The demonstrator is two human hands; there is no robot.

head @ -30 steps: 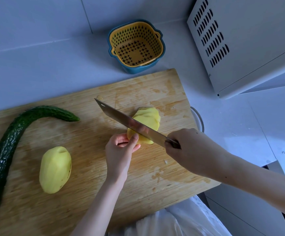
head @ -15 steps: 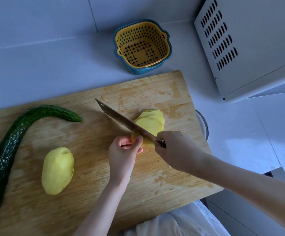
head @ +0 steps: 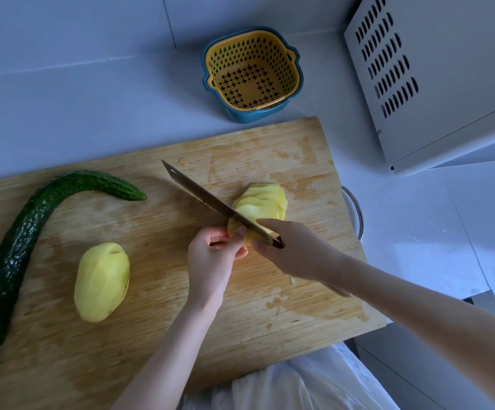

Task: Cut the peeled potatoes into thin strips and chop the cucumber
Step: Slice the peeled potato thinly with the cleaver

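My right hand [head: 296, 253] grips the knife [head: 204, 193] by the handle, with the blade set across the partly sliced potato [head: 262, 202] right of centre on the cutting board [head: 151, 335]. My left hand [head: 213, 253], fingers curled, holds that potato's near end. The whole peeled potato [head: 102, 282] and the cucumber [head: 21, 232] lie to the left, apart.
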